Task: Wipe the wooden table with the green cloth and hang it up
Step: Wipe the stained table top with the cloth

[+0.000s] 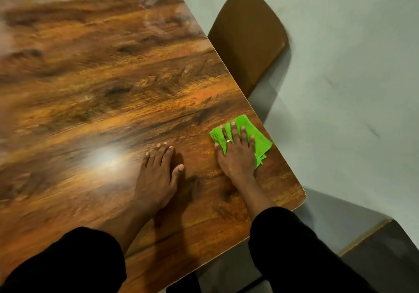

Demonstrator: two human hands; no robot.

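While the left hand (157, 172) rests flat on the wooden counter (102, 84), fingers straight and bare, the right hand (235, 154) presses the green cloth (260, 140) down near the counter's right edge. Its fingers (243, 134) lie spread across the folded cloth. A brown chair (247, 36) stands just beside that edge.

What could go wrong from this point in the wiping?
The green cloth sits at the right edge of the wooden table; an outward stroke might push it off onto the floor.
The right hand presses it with flat fingers, not gripping, so the folded cloth could slip or bunch.
The left hand rests flat on the table and may leave smears.
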